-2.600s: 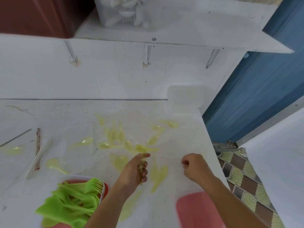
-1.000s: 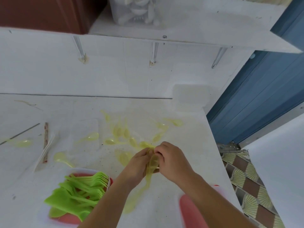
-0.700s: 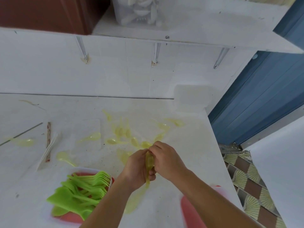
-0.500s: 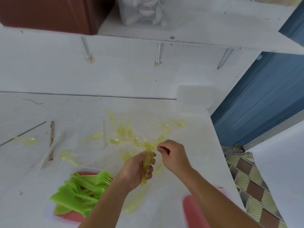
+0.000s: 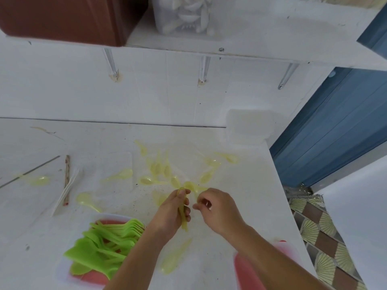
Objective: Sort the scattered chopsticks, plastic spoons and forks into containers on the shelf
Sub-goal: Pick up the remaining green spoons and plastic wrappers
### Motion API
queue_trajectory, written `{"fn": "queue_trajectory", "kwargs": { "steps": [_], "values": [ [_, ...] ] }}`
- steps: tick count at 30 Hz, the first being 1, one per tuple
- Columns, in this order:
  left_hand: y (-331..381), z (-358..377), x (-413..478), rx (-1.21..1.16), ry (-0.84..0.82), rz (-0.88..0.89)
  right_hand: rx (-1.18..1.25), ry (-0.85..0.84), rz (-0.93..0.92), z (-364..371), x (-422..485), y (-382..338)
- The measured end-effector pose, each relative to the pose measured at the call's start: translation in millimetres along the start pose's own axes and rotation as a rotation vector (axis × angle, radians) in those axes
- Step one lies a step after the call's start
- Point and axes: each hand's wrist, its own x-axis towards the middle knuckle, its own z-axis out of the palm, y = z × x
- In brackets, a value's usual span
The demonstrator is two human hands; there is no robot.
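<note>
Head view: left hand (image 5: 170,212) grips translucent yellow spoons (image 5: 184,223); right hand (image 5: 218,209) curled.

No legible text, label, brand or number anywhere. Yellow spoons (image 5: 182,214) gripped in the left hand (image 5: 170,214): no marking visible. Paper chopstick sleeve (image 5: 72,181) far left of that hand: too blurred to read any print. Clear container (image 5: 184,15) and brown box (image 5: 62,15) high above the hand: plain faces.

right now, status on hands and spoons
Left hand grips yellow spoons. Right hand curled, nothing seen in it. Loose spoons scattered ahead on table, nothing blocking.
</note>
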Motion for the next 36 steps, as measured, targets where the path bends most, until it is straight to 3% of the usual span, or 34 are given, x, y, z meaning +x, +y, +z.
{"fn": "queue_trajectory", "kwargs": {
  "steps": [3,8,10,12,13,16,19,22,26,28,32,36],
  "values": [
    [-6,17,1,-0.072,-0.038,-0.041,0.01,-0.068,0.046,10,-1,-32],
    [-3,14,1,-0.034,0.044,-0.004,0.338,-0.149,0.164,2,-3,-37],
    [2,8,3,-0.024,0.097,-0.006,0.427,-0.048,0.29,-5,7,-23],
    [8,3,6,-0.05,0.147,-0.001,0.247,0.094,0.287,-2,27,-2],
    [11,2,8,-0.065,0.159,0.005,0.091,0.085,0.224,4,38,8],
    [18,-2,12,-0.095,0.122,0.027,-0.327,-0.144,0.02,21,66,19],
    [18,-4,12,-0.068,0.125,0.05,-0.484,-0.237,-0.036,27,78,9],
    [15,-5,12,0.002,0.178,0.071,-0.339,-0.212,0.111,28,75,4],
    [10,-5,19,-0.002,0.199,0.063,0.28,0.134,0.398,14,59,-14],
    [9,2,23,-0.077,0.139,0.021,0.436,0.137,0.469,14,52,-29],
    [13,23,21,-0.241,0.026,-0.064,0.261,0.188,0.366,32,46,-38],
    [11,22,30,-0.25,0.06,-0.066,0.151,0.213,0.339,33,50,-27]
  ]
}}
